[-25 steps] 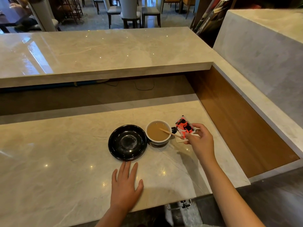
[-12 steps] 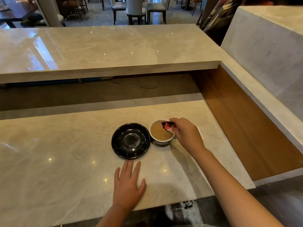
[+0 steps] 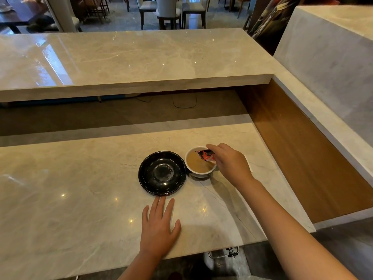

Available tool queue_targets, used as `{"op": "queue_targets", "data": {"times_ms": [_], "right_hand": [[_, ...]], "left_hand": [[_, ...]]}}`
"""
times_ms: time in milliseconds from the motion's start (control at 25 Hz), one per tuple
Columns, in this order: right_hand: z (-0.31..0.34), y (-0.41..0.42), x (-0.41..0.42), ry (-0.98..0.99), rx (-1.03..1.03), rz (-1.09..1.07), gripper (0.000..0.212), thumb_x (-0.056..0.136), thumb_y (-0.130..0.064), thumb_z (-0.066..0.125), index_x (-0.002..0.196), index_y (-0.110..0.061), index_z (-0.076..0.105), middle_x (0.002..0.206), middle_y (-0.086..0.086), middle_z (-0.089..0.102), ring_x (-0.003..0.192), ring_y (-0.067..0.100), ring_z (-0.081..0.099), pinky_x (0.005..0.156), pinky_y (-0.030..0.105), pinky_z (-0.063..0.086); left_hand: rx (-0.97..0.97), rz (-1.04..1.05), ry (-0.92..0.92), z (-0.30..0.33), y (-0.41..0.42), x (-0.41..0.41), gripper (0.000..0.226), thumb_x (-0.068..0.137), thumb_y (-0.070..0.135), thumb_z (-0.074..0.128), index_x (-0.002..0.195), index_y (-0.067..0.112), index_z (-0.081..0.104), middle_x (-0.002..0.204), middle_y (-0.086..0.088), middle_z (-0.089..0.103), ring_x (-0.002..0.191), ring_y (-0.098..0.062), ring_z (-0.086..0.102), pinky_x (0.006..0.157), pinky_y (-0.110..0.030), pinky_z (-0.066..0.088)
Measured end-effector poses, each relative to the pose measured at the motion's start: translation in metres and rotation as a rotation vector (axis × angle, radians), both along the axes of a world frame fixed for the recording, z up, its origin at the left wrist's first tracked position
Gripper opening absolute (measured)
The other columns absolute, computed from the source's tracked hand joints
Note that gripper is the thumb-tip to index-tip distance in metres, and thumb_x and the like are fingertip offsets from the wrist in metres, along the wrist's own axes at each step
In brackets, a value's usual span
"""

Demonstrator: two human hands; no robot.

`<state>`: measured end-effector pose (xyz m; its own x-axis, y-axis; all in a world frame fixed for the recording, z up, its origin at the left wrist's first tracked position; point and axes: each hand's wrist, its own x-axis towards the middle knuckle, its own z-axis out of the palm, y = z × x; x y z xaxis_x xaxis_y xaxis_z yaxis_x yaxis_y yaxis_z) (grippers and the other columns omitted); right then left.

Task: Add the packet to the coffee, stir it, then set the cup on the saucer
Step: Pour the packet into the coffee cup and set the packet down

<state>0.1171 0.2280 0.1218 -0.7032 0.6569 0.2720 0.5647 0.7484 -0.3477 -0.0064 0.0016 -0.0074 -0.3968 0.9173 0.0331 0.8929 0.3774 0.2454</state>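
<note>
The right hand (image 3: 230, 162), which a second earlier held the small red-and-black paper packet (image 3: 205, 155) to the cup's three o'clock side, moved over the white ceramic cup (image 3: 199, 173) and tipped the packet above the light-brown coffee (image 3: 195, 164).

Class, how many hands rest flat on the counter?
1: the left hand lies flat on the counter below the saucer. The right hand holds the packet over the cup.

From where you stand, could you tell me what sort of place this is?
Probably a café or restaurant service counter: a two-level marble counter, dining chairs on the floor beyond it, and a cup of milky coffee beside a black saucer.
</note>
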Motion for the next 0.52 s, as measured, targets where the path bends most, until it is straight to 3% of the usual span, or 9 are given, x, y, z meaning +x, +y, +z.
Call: {"op": "queue_targets", "data": {"times_ms": [120, 320, 520], "right_hand": [[-0.002, -0.002, 0.002, 0.073, -0.070, -0.084, 0.029, 0.091, -0.009, 0.052, 0.119, -0.013, 0.057, 0.108, 0.012, 0.068, 0.091, 0.031, 0.063, 0.074, 0.039, 0.054], [-0.007, -0.012, 0.010, 0.524, -0.506, -0.408, 0.011, 0.088, -0.009, 0.056, 0.089, -0.013, 0.066, 0.084, 0.006, 0.069, 0.080, 0.023, 0.064, 0.069, 0.039, 0.056], [-0.010, -0.029, 0.038, 0.966, -0.919, -0.517, 0.012, 0.087, -0.005, 0.058, 0.084, -0.014, 0.065, 0.085, 0.010, 0.066, 0.072, 0.019, 0.064, 0.057, 0.018, 0.056]], "left_hand": [[0.004, 0.004, -0.010, 0.000, 0.000, 0.000, 0.060, 0.084, 0.050, 0.038, 0.135, 0.018, 0.044, 0.140, -0.014, 0.044, 0.131, -0.029, 0.032, 0.105, -0.047, 0.012], [0.009, 0.001, -0.003, 0.000, 0.000, 0.000, 0.060, 0.083, 0.049, 0.038, 0.134, 0.016, 0.046, 0.138, -0.015, 0.046, 0.130, -0.029, 0.032, 0.104, -0.047, 0.013], [-0.025, 0.014, 0.022, -0.001, 0.002, 0.001, 0.061, 0.084, 0.049, 0.036, 0.136, 0.017, 0.043, 0.140, -0.014, 0.043, 0.131, -0.029, 0.031, 0.106, -0.045, 0.010]]}}
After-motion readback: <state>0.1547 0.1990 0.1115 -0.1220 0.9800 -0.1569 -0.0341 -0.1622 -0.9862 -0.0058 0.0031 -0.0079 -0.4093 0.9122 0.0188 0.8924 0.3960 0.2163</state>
